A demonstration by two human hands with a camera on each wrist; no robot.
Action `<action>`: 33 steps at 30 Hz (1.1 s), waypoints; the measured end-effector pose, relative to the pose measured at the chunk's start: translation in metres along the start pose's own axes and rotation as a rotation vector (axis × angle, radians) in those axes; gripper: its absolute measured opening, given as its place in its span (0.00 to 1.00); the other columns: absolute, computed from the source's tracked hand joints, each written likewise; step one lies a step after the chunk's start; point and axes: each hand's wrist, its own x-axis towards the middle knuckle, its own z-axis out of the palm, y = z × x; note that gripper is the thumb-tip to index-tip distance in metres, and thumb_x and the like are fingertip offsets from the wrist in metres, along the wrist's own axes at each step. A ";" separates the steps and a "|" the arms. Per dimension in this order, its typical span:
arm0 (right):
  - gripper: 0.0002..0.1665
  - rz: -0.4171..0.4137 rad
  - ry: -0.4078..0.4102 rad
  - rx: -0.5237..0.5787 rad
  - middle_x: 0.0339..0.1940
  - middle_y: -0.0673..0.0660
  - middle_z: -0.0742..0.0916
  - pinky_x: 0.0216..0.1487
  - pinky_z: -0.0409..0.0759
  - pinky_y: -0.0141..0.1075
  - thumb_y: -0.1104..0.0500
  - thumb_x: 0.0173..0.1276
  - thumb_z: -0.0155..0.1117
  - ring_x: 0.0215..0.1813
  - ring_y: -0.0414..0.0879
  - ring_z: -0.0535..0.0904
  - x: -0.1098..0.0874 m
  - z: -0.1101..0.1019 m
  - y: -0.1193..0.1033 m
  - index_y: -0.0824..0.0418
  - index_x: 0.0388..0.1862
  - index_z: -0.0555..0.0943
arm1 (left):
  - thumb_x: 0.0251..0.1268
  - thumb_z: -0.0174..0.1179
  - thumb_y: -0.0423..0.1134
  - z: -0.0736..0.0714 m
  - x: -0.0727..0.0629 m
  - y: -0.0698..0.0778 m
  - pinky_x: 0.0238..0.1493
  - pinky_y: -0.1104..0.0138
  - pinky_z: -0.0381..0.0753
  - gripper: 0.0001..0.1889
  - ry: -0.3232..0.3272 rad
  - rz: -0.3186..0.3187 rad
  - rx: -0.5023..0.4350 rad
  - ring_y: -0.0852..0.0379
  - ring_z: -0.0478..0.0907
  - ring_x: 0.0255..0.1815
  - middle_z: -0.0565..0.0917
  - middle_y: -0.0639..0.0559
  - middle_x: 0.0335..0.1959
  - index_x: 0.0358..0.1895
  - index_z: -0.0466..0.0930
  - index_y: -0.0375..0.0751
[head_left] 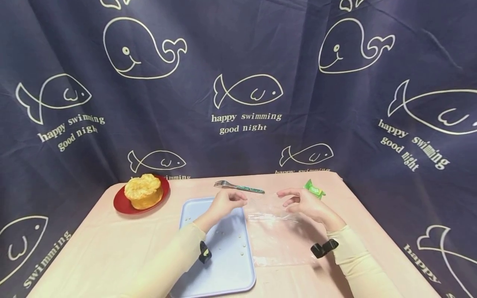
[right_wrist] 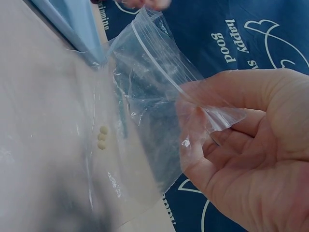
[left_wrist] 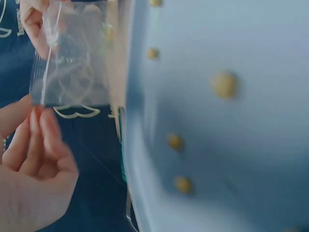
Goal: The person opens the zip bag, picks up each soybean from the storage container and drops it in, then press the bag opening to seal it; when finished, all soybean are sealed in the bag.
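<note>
Between my two hands hangs a clear zip-lock bag (head_left: 275, 242), its zip strip at the top. With thumb and fingertips my left hand (head_left: 227, 202) pinches one top corner, above the right edge of a blue tray (head_left: 214, 279). My right hand (head_left: 307, 207) pinches the other end of the bag's top edge. In the right wrist view a few small round yellowish beans (right_wrist: 102, 137) show through the plastic; inside or behind it, I cannot tell. More such beans (left_wrist: 225, 84) lie scattered on the tray. Whether the zip is fully sealed cannot be made out.
A red plate (head_left: 121, 203) bearing a yellow bread-like cake (head_left: 145, 192) stands at the back left. Behind the hands lie a fork (head_left: 242, 188) with a patterned green handle and a green-wrapped sweet (head_left: 314, 190). A dark blue printed curtain (head_left: 238, 153) borders the pink table.
</note>
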 end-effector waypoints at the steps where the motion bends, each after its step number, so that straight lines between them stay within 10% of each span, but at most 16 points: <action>1: 0.35 -0.001 0.002 0.000 0.64 0.76 0.77 0.44 0.83 0.33 0.79 0.56 0.63 0.54 0.67 0.81 0.000 0.000 0.000 0.78 0.66 0.73 | 0.61 0.72 0.34 -0.002 -0.003 -0.003 0.41 0.64 0.82 0.05 -0.025 -0.024 0.001 0.59 0.84 0.33 0.88 0.55 0.30 0.39 0.89 0.40; 14: 0.36 -0.019 0.001 -0.006 0.64 0.77 0.77 0.44 0.83 0.34 0.78 0.55 0.64 0.52 0.62 0.83 -0.001 -0.001 0.006 0.78 0.66 0.73 | 0.49 0.76 0.27 0.002 -0.038 -0.014 0.28 0.71 0.77 0.06 -0.270 -0.061 0.208 0.63 0.79 0.23 0.86 0.57 0.21 0.30 0.90 0.39; 33: 0.36 -0.007 -0.015 0.032 0.65 0.78 0.75 0.45 0.84 0.34 0.79 0.54 0.61 0.55 0.72 0.79 0.003 0.002 0.004 0.79 0.66 0.72 | 0.45 0.76 0.27 0.011 -0.041 -0.013 0.38 0.68 0.77 0.08 -0.280 0.004 0.355 0.65 0.77 0.21 0.83 0.62 0.17 0.25 0.89 0.43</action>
